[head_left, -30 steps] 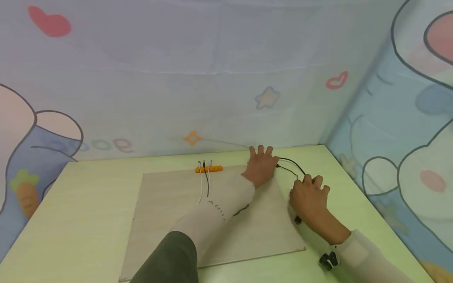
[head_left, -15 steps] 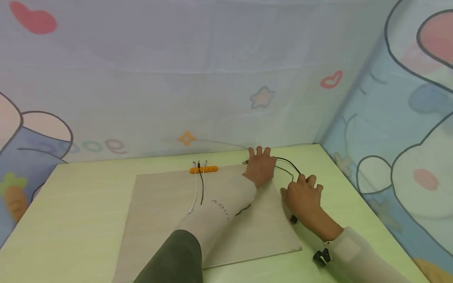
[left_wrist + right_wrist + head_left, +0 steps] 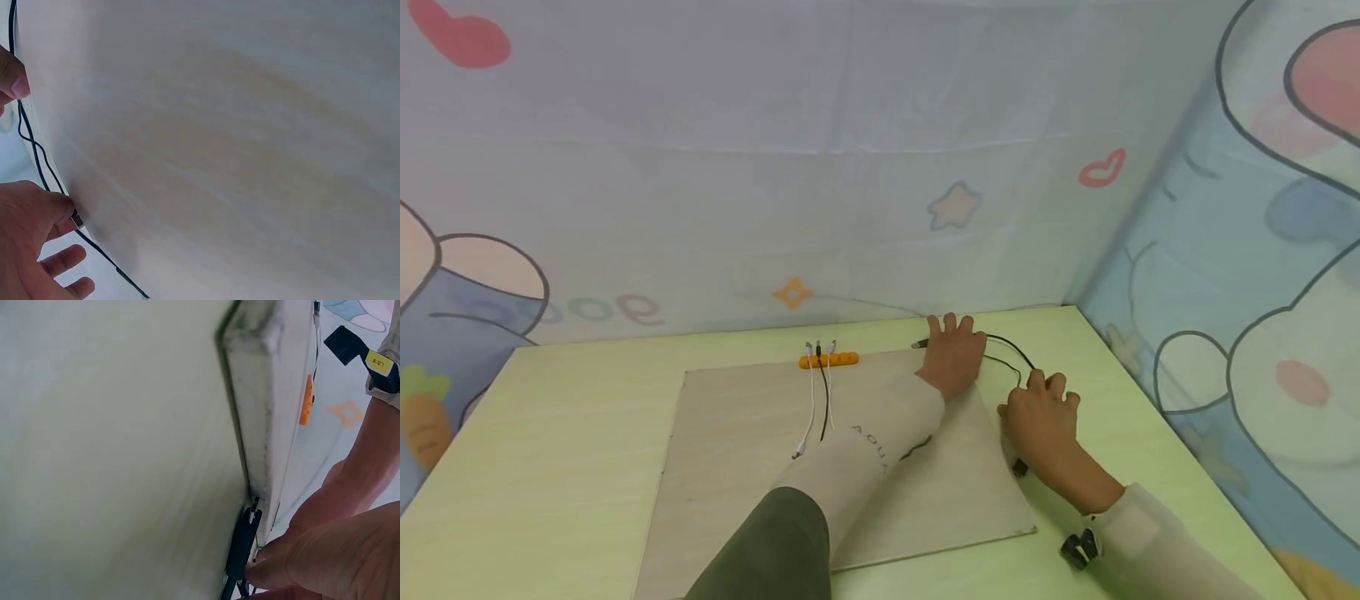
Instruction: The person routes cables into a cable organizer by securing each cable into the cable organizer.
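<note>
At the back right corner of the beige board (image 3: 925,500), my left hand (image 3: 953,358) pinches the small metal-tipped plug (image 3: 77,219) of a thin black cable between thumb and index finger, the other fingers spread. A thicker black cable (image 3: 1013,340) runs past it, with a metal-tipped plug (image 3: 920,343) showing beyond the hand. My right hand (image 3: 1041,417), by the board's right edge, grips the black cables with thumb and curled fingers; its exact hold is partly hidden. A black plug (image 3: 244,544) hangs below that hand, beside the board's edge.
An orange cable holder (image 3: 842,360) sits at the board's back edge with white and black cables in it. One white cable's plug (image 3: 799,450) lies on the board. Printed cloth (image 3: 880,167) stands behind and right of the pale table (image 3: 565,433).
The view has shifted slightly, so the scene sits further left. More of the plug beyond my left hand shows, and the white plug on the board has come into sight. Both hands keep their places.
</note>
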